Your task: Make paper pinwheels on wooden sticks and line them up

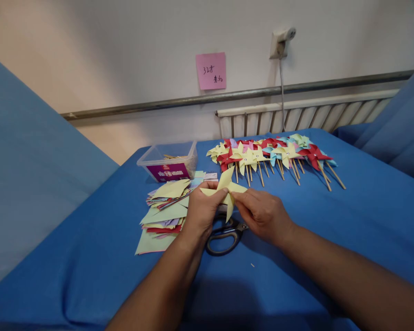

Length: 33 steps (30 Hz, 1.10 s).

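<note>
A pale yellow paper pinwheel (225,180) with folded blades is held up over the middle of the table. My left hand (205,202) grips it from the left, the thumb pressed near its centre. From the right, my right hand (262,211) has its fingers pinched together at the pinwheel's centre; whether a small pin sits between them is hidden. Beneath both hands lies a pair of scissors (224,243) with dark handles, its blades mostly covered. Left of my left hand are stacks of coloured paper (165,216) in green, yellow, red and purple.
A clear plastic box (169,161) with a purple label holds thin sticks at the back left. Many finished pinwheels on sticks (286,156) lie at the back right. The blue-covered table (296,285) meets a wall with a radiator (310,115) and a metal rail (179,104).
</note>
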Tool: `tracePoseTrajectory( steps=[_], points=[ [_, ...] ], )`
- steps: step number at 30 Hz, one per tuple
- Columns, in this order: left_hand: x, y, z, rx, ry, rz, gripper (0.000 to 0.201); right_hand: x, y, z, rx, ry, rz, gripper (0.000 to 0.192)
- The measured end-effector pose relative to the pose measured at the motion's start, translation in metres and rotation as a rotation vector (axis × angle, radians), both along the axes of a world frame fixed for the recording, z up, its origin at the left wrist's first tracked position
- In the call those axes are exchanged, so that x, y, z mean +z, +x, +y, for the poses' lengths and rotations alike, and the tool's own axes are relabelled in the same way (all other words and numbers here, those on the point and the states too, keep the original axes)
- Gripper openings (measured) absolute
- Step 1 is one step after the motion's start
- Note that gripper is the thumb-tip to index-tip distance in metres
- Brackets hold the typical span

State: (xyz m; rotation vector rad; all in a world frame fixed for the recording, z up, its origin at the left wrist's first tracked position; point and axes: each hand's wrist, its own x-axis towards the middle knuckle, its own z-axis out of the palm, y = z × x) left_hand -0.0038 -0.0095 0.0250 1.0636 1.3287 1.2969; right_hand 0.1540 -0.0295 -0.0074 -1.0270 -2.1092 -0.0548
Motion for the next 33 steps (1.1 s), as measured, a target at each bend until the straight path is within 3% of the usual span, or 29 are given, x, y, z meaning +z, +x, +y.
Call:
tracePoseTrajectory(
  steps=[20, 33],
  points=[
    [0.0012, -0.0016, 0.0001, -0.046, 0.003, 0.018, 0.037, -0.003, 0.0013, 0.0036, 0.059, -0.111, 0.176, 0.024],
    [0.0002, 0.0004, -0.0013, -0.023, 0.016, -0.01, 0.037, -0.004, -0.002, 0.0025, 0.027, -0.007, 0.094, 0.025]
  ],
)
